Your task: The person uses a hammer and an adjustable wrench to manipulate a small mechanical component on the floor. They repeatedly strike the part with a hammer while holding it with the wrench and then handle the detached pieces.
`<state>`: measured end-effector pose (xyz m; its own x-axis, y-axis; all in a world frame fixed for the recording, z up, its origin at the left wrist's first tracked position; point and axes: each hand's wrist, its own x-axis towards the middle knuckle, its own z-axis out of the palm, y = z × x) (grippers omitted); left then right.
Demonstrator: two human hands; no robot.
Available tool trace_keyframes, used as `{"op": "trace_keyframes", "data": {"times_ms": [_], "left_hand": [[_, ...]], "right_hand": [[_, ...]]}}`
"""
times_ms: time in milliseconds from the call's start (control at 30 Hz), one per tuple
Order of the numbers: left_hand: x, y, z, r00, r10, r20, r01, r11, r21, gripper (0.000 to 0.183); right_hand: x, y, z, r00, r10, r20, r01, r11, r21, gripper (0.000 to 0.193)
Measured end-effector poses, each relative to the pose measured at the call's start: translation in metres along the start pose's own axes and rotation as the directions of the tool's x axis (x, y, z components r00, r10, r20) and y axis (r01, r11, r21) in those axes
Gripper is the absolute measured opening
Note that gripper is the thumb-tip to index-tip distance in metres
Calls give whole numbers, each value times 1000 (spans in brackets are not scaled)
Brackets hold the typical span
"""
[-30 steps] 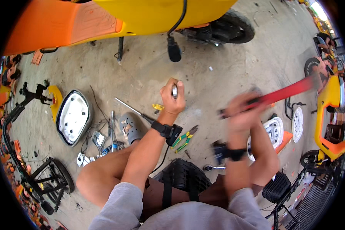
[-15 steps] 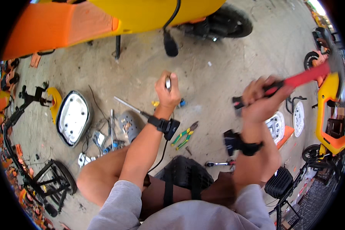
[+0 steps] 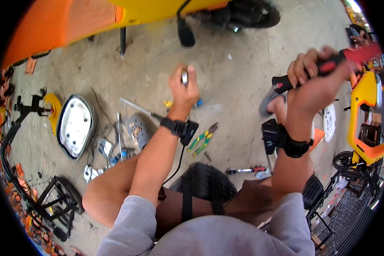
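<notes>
My left hand (image 3: 182,87) is raised in front of me, fingers closed on a small silvery metal piece (image 3: 184,77) that sticks up from the fist. My right hand (image 3: 313,81) is lifted high at the right and grips the black and red handle of a long red tool (image 3: 328,66) whose far end runs out toward the right rim. Both wrists wear black straps with small black boxes. Green-and-yellow pliers (image 3: 202,138) lie on the concrete below my left wrist. A ratchet wrench (image 3: 245,170) lies near my right knee.
An orange-and-yellow scooter body (image 3: 85,17) with a black wheel (image 3: 254,13) stands across the top. A white oval panel (image 3: 74,126), a round metal plate (image 3: 136,128), a long rod and small parts lie at the left. More yellow scooters (image 3: 365,115) stand at the right.
My right hand has swung the red-handled tool upward and to the right. My left hand has risen slightly, still holding the metal piece.
</notes>
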<state>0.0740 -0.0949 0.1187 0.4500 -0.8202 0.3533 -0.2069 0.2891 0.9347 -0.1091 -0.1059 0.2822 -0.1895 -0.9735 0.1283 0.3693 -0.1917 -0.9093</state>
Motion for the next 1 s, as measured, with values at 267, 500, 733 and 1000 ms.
{"op": "trace_keyframes", "data": {"times_ms": [267,500,733,1000], "left_hand": [[-17,18,2,997,66,38,-66,998,-1,24],[-5,-3,-18,1000,9,-15,-9,1000,-26,33],[-25,17,-3,981,195,15,-196,979,64,24],[-16,7,-25,999,-48,23,53,969,-242,29]], "right_hand": [[-138,115,-104,767,400,-502,-639,554,-534,41],[-4,-67,8,970,-76,-233,35,984,-173,56],[-278,236,-101,676,556,-484,-708,306,-636,62],[-114,73,-129,840,319,-439,-538,596,-596,52]]}}
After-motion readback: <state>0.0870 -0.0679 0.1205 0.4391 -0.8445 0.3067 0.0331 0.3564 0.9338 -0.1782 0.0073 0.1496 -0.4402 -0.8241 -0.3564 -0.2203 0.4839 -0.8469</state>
